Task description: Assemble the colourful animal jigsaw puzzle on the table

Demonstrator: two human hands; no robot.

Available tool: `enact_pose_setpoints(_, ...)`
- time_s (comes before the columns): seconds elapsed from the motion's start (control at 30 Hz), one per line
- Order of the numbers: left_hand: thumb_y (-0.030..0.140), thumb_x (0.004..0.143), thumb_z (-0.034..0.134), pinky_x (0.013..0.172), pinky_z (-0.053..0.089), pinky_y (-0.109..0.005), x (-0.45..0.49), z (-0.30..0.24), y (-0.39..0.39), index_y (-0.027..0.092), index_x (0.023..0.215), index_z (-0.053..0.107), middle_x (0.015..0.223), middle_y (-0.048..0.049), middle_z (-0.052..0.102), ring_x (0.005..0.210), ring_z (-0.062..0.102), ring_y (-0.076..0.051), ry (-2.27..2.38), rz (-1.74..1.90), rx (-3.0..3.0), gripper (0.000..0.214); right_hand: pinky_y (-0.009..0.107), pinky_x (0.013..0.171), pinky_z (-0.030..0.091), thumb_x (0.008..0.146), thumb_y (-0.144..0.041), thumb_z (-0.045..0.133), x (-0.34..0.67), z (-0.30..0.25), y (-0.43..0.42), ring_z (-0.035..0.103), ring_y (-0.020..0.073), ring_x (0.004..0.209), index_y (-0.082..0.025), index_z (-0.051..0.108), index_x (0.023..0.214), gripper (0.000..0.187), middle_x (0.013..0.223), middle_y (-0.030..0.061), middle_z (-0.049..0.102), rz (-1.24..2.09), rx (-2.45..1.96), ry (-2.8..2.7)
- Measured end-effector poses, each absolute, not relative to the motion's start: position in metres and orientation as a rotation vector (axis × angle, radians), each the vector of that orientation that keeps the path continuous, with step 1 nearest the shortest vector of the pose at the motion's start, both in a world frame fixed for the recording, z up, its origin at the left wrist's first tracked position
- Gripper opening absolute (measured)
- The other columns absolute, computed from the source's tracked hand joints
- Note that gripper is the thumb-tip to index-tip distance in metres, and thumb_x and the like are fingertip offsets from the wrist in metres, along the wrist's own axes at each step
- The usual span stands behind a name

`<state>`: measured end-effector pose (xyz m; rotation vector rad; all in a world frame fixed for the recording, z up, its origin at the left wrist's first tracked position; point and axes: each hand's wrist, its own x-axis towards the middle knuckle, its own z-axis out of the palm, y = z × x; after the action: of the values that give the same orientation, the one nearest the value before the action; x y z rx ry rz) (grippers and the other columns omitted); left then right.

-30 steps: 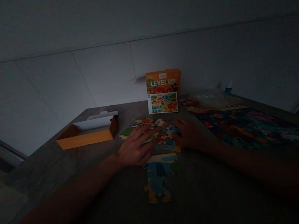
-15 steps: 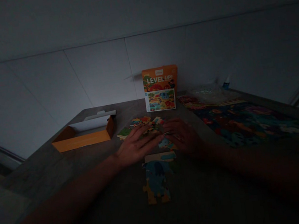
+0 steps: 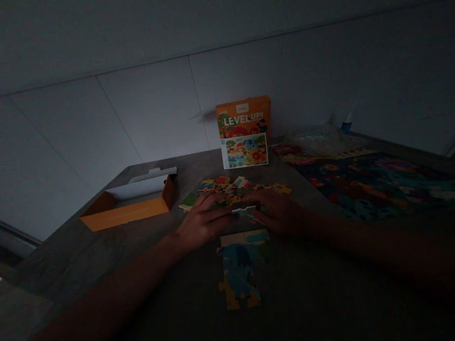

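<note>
The scene is very dim. A heap of colourful loose puzzle pieces (image 3: 236, 187) lies in the middle of a grey table (image 3: 96, 255). My left hand (image 3: 201, 227) and my right hand (image 3: 277, 208) meet at the near edge of the heap, fingers curled together around a small light piece (image 3: 244, 210) held between them. Just in front of the hands lies a joined strip of blue and orange pieces (image 3: 240, 269).
An open orange box tray (image 3: 129, 204) sits at the left. An orange puzzle box lid (image 3: 245, 132) reading LEVEL UP stands against the wall. A finished dark puzzle (image 3: 380, 184) covers the right side, with a clear plastic bag (image 3: 318, 139) behind it.
Both hands lay flat over the heap; they have drawn back toward me and closed, lifting a small piece between their fingertips. More of the heap now shows.
</note>
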<state>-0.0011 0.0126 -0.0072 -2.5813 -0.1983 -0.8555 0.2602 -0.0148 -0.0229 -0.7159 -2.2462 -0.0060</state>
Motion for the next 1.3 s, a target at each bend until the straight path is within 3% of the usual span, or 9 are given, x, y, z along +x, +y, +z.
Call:
enact_pose_setpoints(0.17, 0.015, 0.096, 0.059, 0.1, 0.049, -0.047, 0.0, -0.004, 0.005, 0.021, 0.125, 0.061, 0.107, -0.0053, 0.073, 0.122, 0.054, -0.027, -0.146, -0.897, -2.562, 0.03, 0.035, 0.082, 0.053, 0.094, -0.016, 0.05, 0.26, -0.021, -0.017, 0.066, 0.019, 0.085, -0.019, 0.055, 0.127, 0.034, 0.099, 0.0083, 0.07, -0.129, -0.627, -2.17)
enact_pose_setpoints(0.37, 0.028, 0.099, 0.053, 0.092, 0.054, -0.044, -0.001, -0.007, 0.007, 0.015, 0.145, 0.042, 0.101, -0.0109, 0.069, 0.113, 0.059, -0.027, -0.254, -0.9, -2.609, 0.049, 0.033, 0.079, 0.052, 0.095, -0.019, 0.048, 0.261, -0.021, -0.018, 0.063, 0.0188, 0.083, -0.018, 0.055, 0.134, 0.039, 0.093, 0.0083, 0.069, -0.085, -0.599, -2.262)
enact_pose_setpoints(0.67, 0.03, 0.098, 0.054, 0.089, 0.055, -0.048, -0.003, -0.014, 0.011, 0.013, 0.136, 0.051, 0.107, -0.0153, 0.067, 0.115, 0.057, -0.031, -0.419, -0.842, -2.641, 0.042, 0.033, 0.076, 0.051, 0.095, -0.021, 0.05, 0.26, -0.024, -0.012, 0.063, 0.0185, 0.079, -0.013, 0.06, 0.128, 0.035, 0.085, 0.0076, 0.069, -0.076, -0.691, -2.27)
enact_pose_setpoints(0.93, 0.031, 0.098, 0.052, 0.089, 0.055, -0.048, -0.002, -0.015, 0.011, 0.012, 0.133, 0.053, 0.113, -0.0174, 0.064, 0.113, 0.058, -0.031, -0.462, -0.834, -2.641, 0.039, 0.038, 0.086, 0.051, 0.095, -0.018, 0.049, 0.261, -0.024, -0.012, 0.066, 0.0226, 0.098, -0.016, 0.059, 0.131, 0.037, 0.109, 0.0129, 0.071, -0.055, -0.697, -2.282)
enact_pose_setpoints(1.3, 0.028, 0.095, 0.056, 0.087, 0.056, -0.046, 0.001, -0.012, 0.01, 0.011, 0.129, 0.054, 0.11, -0.0163, 0.064, 0.108, 0.059, -0.03, -0.442, -0.896, -2.563, 0.038, 0.04, 0.083, 0.048, 0.096, -0.015, 0.044, 0.258, -0.023, -0.01, 0.065, 0.0235, 0.09, -0.014, 0.061, 0.125, 0.033, 0.1, 0.0116, 0.072, -0.215, -0.722, -2.274)
